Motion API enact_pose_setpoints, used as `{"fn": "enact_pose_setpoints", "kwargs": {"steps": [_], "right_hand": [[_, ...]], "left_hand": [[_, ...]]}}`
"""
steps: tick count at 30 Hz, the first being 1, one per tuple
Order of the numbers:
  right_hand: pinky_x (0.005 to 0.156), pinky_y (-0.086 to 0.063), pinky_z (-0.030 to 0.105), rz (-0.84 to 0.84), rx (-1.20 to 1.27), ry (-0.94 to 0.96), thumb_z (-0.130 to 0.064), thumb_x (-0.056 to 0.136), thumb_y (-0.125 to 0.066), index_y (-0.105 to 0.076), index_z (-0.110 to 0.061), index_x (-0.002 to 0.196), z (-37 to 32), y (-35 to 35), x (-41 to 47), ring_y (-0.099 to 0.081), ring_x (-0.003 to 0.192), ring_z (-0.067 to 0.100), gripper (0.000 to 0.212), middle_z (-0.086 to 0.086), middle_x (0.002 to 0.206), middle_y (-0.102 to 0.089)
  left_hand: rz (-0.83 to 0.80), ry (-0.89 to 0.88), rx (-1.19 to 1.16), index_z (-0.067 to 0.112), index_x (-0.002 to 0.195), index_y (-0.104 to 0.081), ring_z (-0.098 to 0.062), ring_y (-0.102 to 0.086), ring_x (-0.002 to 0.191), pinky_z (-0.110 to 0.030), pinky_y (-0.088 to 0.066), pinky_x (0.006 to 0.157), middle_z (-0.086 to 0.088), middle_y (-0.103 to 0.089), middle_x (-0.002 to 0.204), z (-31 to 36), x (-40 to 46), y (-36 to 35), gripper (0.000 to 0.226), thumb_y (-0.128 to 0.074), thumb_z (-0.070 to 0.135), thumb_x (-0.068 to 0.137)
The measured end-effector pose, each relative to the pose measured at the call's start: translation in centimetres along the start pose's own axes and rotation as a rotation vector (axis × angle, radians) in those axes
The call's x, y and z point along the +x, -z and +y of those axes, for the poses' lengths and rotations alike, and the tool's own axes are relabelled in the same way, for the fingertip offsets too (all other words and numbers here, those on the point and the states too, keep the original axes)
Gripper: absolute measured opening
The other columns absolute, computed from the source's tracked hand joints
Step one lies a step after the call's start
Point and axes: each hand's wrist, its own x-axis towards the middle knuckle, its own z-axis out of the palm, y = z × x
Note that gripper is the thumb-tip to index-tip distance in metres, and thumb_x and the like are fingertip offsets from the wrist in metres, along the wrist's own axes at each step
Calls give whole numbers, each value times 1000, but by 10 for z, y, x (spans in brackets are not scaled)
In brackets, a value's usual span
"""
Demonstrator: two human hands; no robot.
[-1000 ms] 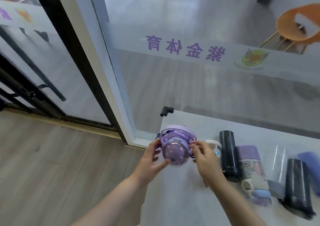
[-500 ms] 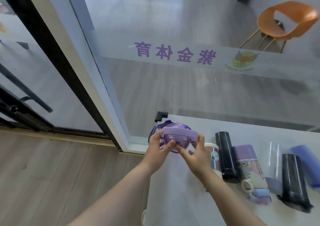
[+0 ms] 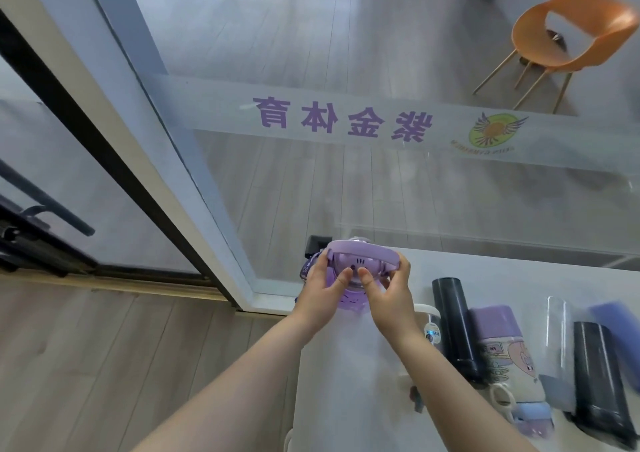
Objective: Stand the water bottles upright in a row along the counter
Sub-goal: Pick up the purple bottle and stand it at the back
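The round translucent purple plastic bottle [image 3: 349,278] is gripped by left hand [image 3: 323,299] and right hand [image 3: 389,295] at the white counter's [image 3: 346,365] far-left corner; standing it upright is judged underway; level lowering is needed.

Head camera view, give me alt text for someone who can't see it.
Both hands, left hand and right hand, grip a round purple bottle at the corner of a white counter. Other bottles lie on their sides to the right, including a black bottle.
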Motion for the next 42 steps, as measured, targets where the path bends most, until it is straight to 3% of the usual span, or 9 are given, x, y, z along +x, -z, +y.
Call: {"fn": "enact_pose_setpoints", "kwargs": {"steps": [8,12,15,19,23,27,29,33,42], "right_hand": [[91,-52,30,27,37,-17,-26,91,-64,-34,-25,129,-2,6,44,-61,110,11,48,0,122,-59],[88,-51,25,30,46,-17,-27,92,-63,-33,-23,131,-5,5,61,-61,110,12,49,1,125,-58],[87,-51,20,40,42,-4,-25,93,-62,-32,-24,129,-6,3,67,-60,109,10,47,3,125,-57],[80,-49,10,46,32,-9,-26,93,-63,-32,-24,128,-6,2,68,-59,105,3,47,3,123,-57],[83,-50,17,36,1,-31,-30,92,-63,-31,-17,136,-9,5,69,-60,108,15,56,3,125,-57],[91,-47,24,-6,-65,-39,-32,92,-63,-23,-17,146,-10,14,66,-54,120,14,68,0,136,-51],[102,-42,33,-15,-118,-56,-36,91,-63,-16,-20,151,-8,22,62,-45,128,15,77,1,148,-41],[107,-36,37,1,-184,-94,-34,92,-61,-16,-24,151,1,44,41,-39,135,20,75,3,154,-32],[101,-30,22,-36,-427,-51,-15,93,-59,-39,-19,142,53,110,-48,-41,124,7,53,-1,141,-46]], "left_hand": [[2,-32,-77,45,133,-40,-11,-55,119,-41,-43,105,9,-53,133,31,27,-7,65,-60,63,75],[31,-3,-65,42,137,-37,-11,-51,123,-40,-42,106,6,-47,137,32,49,-9,76,-61,69,70],[24,-16,-88,40,130,-43,-11,-55,118,-37,-45,103,1,-51,134,39,52,-7,60,-64,56,76],[32,-38,-74,32,138,-38,-13,-50,121,-31,-43,103,0,-46,133,43,50,-8,55,-61,41,89],[1,-58,-103,30,137,-41,-7,-57,115,-18,-47,91,4,-56,128,47,48,-5,51,-62,34,90],[-1,-52,17,39,138,-39,-17,-52,125,-46,-44,103,2,-52,137,23,63,-3,73,-65,66,76],[6,-52,70,40,145,-26,-17,-44,132,-48,-39,108,3,-40,147,15,64,-1,87,-64,70,72],[74,-93,124,29,150,-18,-14,-32,137,-43,-32,113,4,-25,151,35,26,2,90,-60,53,75],[11,27,299,18,141,-37,-16,-47,117,-38,-39,104,-1,-41,140,-10,-35,-20,53,-57,22,91]]}}
